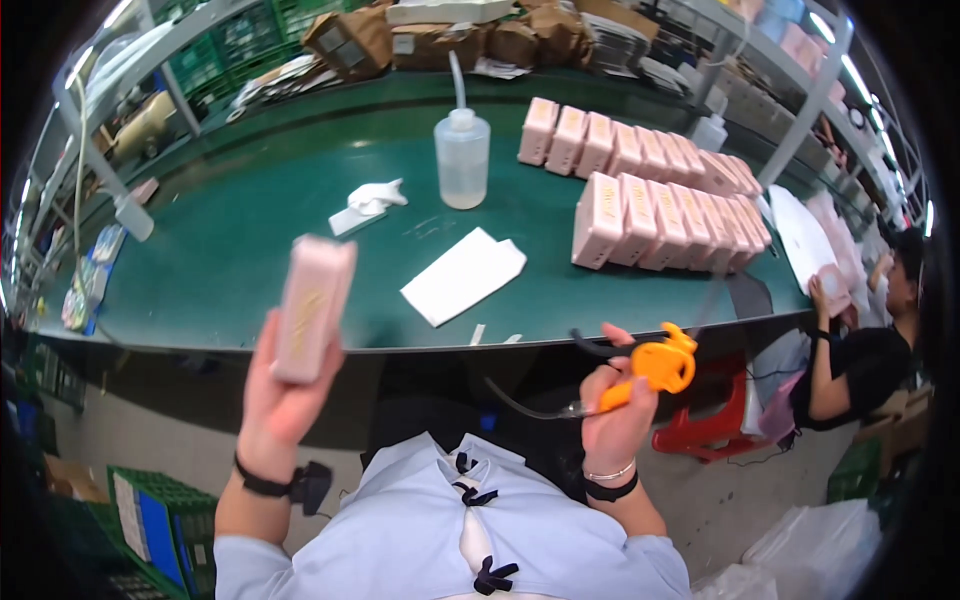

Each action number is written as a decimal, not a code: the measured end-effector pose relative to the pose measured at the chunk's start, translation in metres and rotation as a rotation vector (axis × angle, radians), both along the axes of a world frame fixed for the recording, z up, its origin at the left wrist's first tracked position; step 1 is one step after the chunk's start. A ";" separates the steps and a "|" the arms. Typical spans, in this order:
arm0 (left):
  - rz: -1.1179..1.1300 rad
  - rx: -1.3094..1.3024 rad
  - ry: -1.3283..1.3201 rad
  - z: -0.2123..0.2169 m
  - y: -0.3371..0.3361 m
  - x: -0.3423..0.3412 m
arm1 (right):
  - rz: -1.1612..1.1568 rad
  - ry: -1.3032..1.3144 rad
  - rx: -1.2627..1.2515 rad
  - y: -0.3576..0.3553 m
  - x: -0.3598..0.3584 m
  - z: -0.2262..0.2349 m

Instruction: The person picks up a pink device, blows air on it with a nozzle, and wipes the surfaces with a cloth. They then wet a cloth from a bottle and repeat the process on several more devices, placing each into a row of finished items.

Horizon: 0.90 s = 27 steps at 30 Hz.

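My left hand [283,395] is closed around a pink box-shaped case [318,305] with gold lettering on its side, held upright just in front of the table edge. In my right hand [615,425] is an orange air blow gun [662,366], its thin nozzle pointing up and away to the right. A dark hose [522,406] runs from the gun's lower end toward the left. Beyond it, similar pink cases stand side by side in a near row [600,222] and a far row [597,145] on the green table [260,185].
A clear squeeze bottle [462,165] stands mid-table. Folded white paper [465,275] and a crumpled white cloth [378,195] lie nearer. Paper-wrapped packages [440,46] line the back. At right, a co-worker [855,365] sits by a red stool [705,425]. Green crates [165,525] are at lower left.
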<state>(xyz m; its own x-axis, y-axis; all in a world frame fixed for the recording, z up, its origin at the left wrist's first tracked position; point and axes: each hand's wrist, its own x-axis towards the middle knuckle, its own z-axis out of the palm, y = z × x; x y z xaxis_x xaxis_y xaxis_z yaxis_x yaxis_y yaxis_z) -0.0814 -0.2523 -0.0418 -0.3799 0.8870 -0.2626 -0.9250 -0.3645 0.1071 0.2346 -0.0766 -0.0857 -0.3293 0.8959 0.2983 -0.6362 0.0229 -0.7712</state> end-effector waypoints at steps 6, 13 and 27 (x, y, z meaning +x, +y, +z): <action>-0.347 0.051 -0.454 -0.028 0.209 0.037 | -0.431 -0.017 -0.005 -0.019 0.042 -0.022; -0.483 0.007 -0.550 -0.047 0.315 0.090 | -0.438 -0.078 -0.199 -0.031 0.066 -0.039; -0.446 -0.086 1.002 -0.014 0.221 0.078 | -0.206 -0.128 -0.277 0.011 0.032 -0.053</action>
<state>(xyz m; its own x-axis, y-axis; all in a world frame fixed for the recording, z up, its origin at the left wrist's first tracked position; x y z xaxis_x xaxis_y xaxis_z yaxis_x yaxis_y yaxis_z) -0.0038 -0.0317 -0.0559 -0.1050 0.9911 -0.0817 -0.4513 0.0257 0.8920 0.2669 -0.0656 -0.1387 -0.1524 0.9883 0.0030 -0.5379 -0.0804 -0.8392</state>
